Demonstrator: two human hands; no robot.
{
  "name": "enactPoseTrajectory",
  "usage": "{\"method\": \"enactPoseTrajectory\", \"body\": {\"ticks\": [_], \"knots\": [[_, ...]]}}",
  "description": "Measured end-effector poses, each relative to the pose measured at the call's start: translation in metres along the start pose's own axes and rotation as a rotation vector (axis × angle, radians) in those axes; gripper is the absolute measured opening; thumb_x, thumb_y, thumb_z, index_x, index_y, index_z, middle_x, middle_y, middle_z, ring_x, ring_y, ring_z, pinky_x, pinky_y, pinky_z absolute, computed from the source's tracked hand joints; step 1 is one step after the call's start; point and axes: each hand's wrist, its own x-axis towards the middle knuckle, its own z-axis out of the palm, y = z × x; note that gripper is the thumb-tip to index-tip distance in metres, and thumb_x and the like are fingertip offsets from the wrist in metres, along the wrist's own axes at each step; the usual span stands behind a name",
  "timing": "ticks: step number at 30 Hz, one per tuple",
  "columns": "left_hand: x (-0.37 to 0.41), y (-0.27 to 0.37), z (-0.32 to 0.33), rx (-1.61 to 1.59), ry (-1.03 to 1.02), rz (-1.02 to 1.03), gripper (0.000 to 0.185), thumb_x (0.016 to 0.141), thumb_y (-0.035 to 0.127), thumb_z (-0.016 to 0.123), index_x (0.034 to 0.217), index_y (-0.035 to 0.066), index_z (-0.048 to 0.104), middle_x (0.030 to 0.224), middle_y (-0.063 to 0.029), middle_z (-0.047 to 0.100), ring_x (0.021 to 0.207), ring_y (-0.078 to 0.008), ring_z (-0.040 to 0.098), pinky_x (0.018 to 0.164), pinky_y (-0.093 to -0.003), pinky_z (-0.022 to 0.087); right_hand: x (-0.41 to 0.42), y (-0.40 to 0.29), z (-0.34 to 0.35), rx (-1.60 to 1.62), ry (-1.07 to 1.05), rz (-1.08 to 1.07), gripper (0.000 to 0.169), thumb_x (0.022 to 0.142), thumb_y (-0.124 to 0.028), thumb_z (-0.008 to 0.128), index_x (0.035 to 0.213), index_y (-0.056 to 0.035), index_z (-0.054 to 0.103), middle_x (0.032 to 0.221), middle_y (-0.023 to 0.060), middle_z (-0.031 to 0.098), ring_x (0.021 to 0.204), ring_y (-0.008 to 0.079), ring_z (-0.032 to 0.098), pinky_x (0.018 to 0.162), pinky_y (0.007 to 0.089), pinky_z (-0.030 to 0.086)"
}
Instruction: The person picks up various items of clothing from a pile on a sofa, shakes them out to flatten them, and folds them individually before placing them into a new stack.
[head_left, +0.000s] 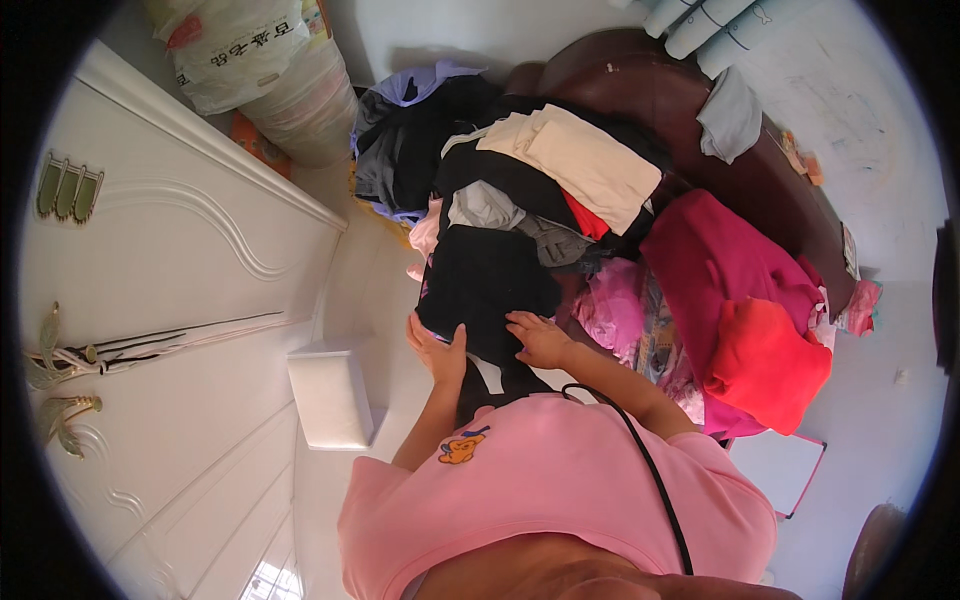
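A black garment (487, 277), folded into a thick pad, lies right in front of me on the pile. My left hand (441, 351) grips its near left corner, thumb on top and fingers around the edge. A bit of patterned colour shows under that edge. Over the near right part, my right hand (538, 341) rests on the black cloth with its fingers spread. Just beyond lie a light grey cloth (484, 206) and a darker grey garment (555, 240). A folded beige garment (577, 161) tops the pile, with red cloth (585, 217) beneath it.
A dark red leather sofa (630, 67) stands behind the clothes. Right of me are a magenta cloth (720, 255), a red folded cloth (772, 364) and a pink plastic bag (615, 307). A white stool (330, 397) and white wardrobe doors (187, 210) stand left.
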Motion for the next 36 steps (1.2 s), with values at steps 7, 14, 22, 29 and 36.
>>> {"method": "enactPoseTrajectory", "body": {"ticks": [7,14,22,29,36], "knots": [[0.027,0.063,0.027,0.311,-0.373,0.829,0.065,0.081,0.036,0.063,0.138,0.013,0.040,0.148,-0.0154,0.027,0.139,-0.0339,0.019,0.110,-0.0559,0.013,0.003,0.006,-0.008,0.096,0.080,-0.040,0.040,0.076,-0.018,0.065,0.112,-0.0027,0.057,0.121,0.0164,0.052,0.117,0.0327,0.047,0.093,0.0423,0.043],[0.032,0.011,0.073,0.759,-0.733,0.592,0.061,0.085,0.047,0.052,0.142,0.030,0.036,0.152,-0.0062,0.021,0.142,-0.0294,0.010,0.111,-0.0577,0.004,-0.009,0.067,-0.058,0.368,0.666,0.237,0.022,0.079,-0.016,0.063,0.095,-0.0013,0.062,0.097,0.0185,0.062,0.095,0.0365,0.058,0.081,0.0416,0.047],[0.033,0.014,0.077,0.810,-0.732,0.585,0.062,0.084,0.048,0.055,0.141,0.032,0.037,0.153,-0.0053,0.019,0.142,-0.0293,0.010,0.111,-0.0569,0.005,0.047,0.161,-0.156,-0.108,0.957,0.407,0.069,0.072,-0.024,0.074,0.129,-0.0023,0.042,0.133,0.0169,0.044,0.123,0.0391,0.039,0.101,0.0433,0.036],[0.031,0.006,0.075,0.782,-0.702,0.546,0.061,0.082,0.047,0.057,0.139,0.032,0.039,0.152,-0.0041,0.022,0.141,-0.0276,0.012,0.112,-0.0552,0.006,0.126,0.156,-0.177,-0.257,0.797,0.637,0.074,0.068,-0.026,0.076,0.131,-0.0077,0.041,0.139,0.0131,0.040,0.128,0.0371,0.034,0.097,0.0609,0.033],[0.029,0.007,0.072,0.749,-0.665,0.574,0.061,0.082,0.047,0.057,0.139,0.032,0.040,0.152,-0.0037,0.021,0.142,-0.0273,0.011,0.112,-0.0542,0.006,0.078,0.198,-0.210,0.073,1.032,0.403,0.023,0.080,-0.016,0.055,0.097,-0.0021,0.061,0.082,0.0250,0.062,0.080,0.0407,0.060,0.072,0.0436,0.047]]}}
